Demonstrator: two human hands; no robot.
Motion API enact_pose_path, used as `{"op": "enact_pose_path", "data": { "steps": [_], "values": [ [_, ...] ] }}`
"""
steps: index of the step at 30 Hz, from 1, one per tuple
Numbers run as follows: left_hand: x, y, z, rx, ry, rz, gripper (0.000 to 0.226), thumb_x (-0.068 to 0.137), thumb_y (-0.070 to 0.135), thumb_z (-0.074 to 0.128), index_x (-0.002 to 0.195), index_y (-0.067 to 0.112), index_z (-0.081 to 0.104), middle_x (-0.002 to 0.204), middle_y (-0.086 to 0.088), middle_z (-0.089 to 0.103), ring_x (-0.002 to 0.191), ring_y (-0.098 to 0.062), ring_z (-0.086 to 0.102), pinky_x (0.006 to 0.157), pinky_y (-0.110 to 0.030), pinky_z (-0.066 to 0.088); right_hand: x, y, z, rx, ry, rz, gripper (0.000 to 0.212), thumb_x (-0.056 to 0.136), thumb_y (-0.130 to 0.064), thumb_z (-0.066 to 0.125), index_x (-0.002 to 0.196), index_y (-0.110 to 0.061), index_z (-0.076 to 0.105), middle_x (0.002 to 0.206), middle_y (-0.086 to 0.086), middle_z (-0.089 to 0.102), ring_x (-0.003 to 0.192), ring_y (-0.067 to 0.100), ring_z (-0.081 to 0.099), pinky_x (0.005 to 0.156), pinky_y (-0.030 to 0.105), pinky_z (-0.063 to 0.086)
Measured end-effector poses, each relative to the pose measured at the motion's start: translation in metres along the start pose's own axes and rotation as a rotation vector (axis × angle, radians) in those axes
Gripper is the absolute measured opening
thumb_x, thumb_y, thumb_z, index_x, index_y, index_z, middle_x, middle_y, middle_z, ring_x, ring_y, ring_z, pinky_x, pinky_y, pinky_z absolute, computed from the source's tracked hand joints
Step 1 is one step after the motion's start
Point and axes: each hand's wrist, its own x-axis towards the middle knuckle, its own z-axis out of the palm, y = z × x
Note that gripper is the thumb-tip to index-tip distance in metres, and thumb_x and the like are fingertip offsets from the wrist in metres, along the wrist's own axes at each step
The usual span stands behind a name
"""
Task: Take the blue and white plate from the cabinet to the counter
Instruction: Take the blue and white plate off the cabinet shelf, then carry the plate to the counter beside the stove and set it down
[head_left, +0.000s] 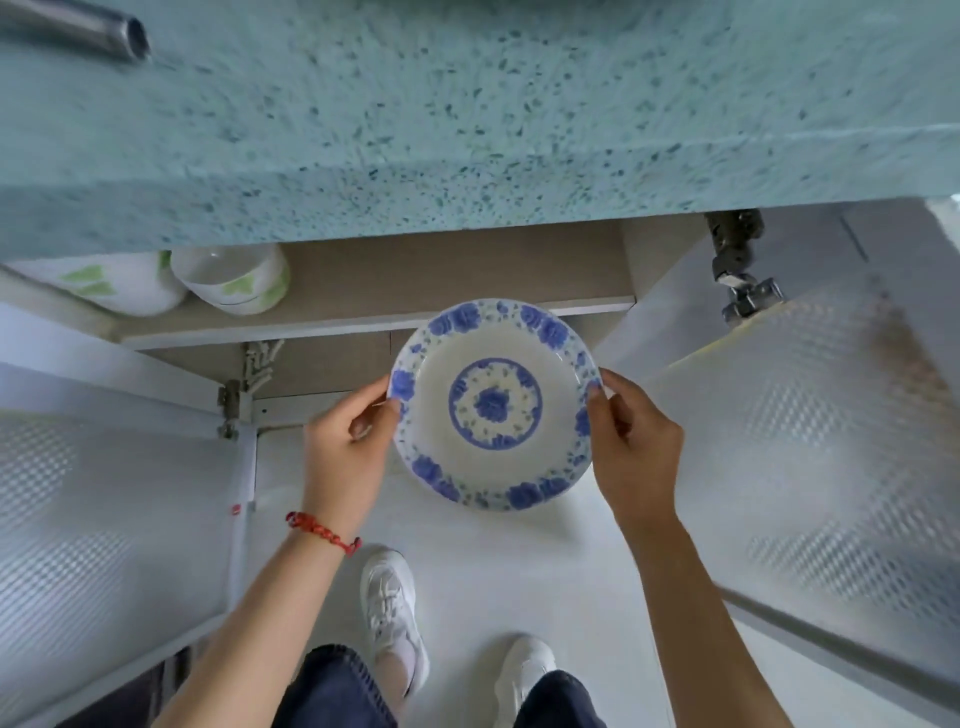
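Note:
The blue and white plate (493, 405) is held level in the air in front of the open cabinet (441, 283), below the counter's front edge. It is round, with blue flowers around the rim and a blue ring in the middle. My left hand (345, 441) grips its left rim, thumb on top. On the opposite rim my right hand (631, 441) holds it the same way. The speckled green counter (467, 130) fills the top of the view, above the plate.
Two white bowls with green marks (228, 278) stand on the cabinet shelf at the left. Patterned cabinet doors stand open on the left (104, 493) and right (831, 441). A metal tap spout (93, 31) reaches over the counter at top left. My white shoes (389, 613) are on the floor below.

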Motion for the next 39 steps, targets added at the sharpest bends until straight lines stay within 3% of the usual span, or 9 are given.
{"op": "enact_pose_path", "data": {
  "steps": [4,9,12,18,20,23,27,32,39],
  "values": [
    [-0.039,0.034,-0.018,0.027,0.016,-0.062,0.050,0.084,0.005,0.059,0.085,0.055,0.062,0.061,0.024,0.066,0.065,-0.009,0.056,0.062,-0.021,0.048,-0.026,-0.035,-0.034,0.026,-0.056,0.119,0.017,0.089,-0.019,0.053,0.103,-0.016,0.062,0.058,-0.023,0.054,0.053,-0.009,0.057,0.046,0.003,0.043],
    [-0.080,0.093,-0.041,0.007,0.049,-0.050,0.040,0.084,0.002,0.059,0.098,0.038,0.062,0.085,0.021,0.067,0.076,0.006,0.065,0.063,-0.007,0.049,-0.050,-0.091,-0.083,0.005,-0.039,0.126,0.017,0.089,-0.009,0.054,0.100,-0.017,0.064,0.046,-0.019,0.050,0.045,0.006,0.050,0.038,0.015,0.040],
    [-0.102,0.137,-0.052,0.017,0.026,-0.022,0.035,0.083,0.002,0.059,0.104,0.030,0.061,0.087,0.019,0.066,0.076,0.009,0.064,0.064,-0.004,0.047,-0.062,-0.124,-0.119,0.017,-0.002,0.144,0.017,0.088,-0.006,0.054,0.099,-0.013,0.064,0.043,-0.018,0.045,0.043,0.003,0.044,0.041,0.005,0.029],
    [-0.130,0.213,-0.056,0.014,-0.118,0.040,0.037,0.083,0.000,0.059,0.102,0.032,0.061,0.087,0.024,0.064,0.078,0.014,0.061,0.064,-0.001,0.045,-0.088,-0.173,-0.185,0.022,0.121,0.270,0.019,0.088,-0.005,0.054,0.102,-0.012,0.064,0.053,-0.018,0.053,0.046,-0.002,0.051,0.041,0.004,0.036],
    [-0.134,0.229,-0.052,0.012,-0.184,0.059,0.037,0.082,-0.001,0.059,0.103,0.029,0.060,0.085,0.029,0.062,0.078,0.016,0.060,0.063,0.000,0.043,-0.101,-0.184,-0.203,0.016,0.191,0.301,0.021,0.088,-0.004,0.054,0.103,-0.013,0.065,0.056,-0.015,0.057,0.050,0.000,0.055,0.041,0.006,0.041],
    [-0.135,0.243,-0.045,0.043,-0.323,0.107,0.034,0.082,-0.002,0.059,0.105,0.024,0.060,0.085,0.027,0.062,0.079,0.016,0.060,0.064,0.000,0.043,-0.120,-0.194,-0.224,-0.001,0.305,0.351,0.021,0.086,-0.001,0.055,0.101,-0.013,0.065,0.058,0.006,0.064,0.056,0.018,0.059,0.044,0.027,0.049],
    [-0.134,0.264,-0.029,0.077,-0.542,0.186,0.029,0.082,0.001,0.059,0.107,0.015,0.063,0.087,0.023,0.065,0.081,0.011,0.062,0.065,-0.003,0.046,-0.147,-0.204,-0.245,-0.038,0.495,0.403,0.021,0.084,0.000,0.058,0.097,-0.013,0.067,0.059,0.022,0.064,0.051,0.024,0.053,0.044,0.025,0.042],
    [-0.152,0.295,0.002,0.074,-0.790,0.255,0.035,0.081,-0.005,0.059,0.102,0.022,0.064,0.086,0.021,0.066,0.078,0.010,0.063,0.068,-0.004,0.046,-0.192,-0.214,-0.274,-0.064,0.724,0.503,0.018,0.083,0.001,0.058,0.098,-0.008,0.066,0.052,0.002,0.060,0.047,0.004,0.050,0.044,0.016,0.039],
    [-0.229,0.316,0.044,0.086,-1.043,0.310,0.033,0.081,-0.001,0.060,0.105,0.021,0.063,0.090,0.014,0.066,0.080,0.009,0.063,0.068,-0.002,0.045,-0.275,-0.226,-0.328,-0.136,0.956,0.594,0.018,0.083,0.002,0.058,0.098,-0.005,0.065,0.053,0.006,0.057,0.052,0.017,0.050,0.043,0.018,0.037]
  ]
}}
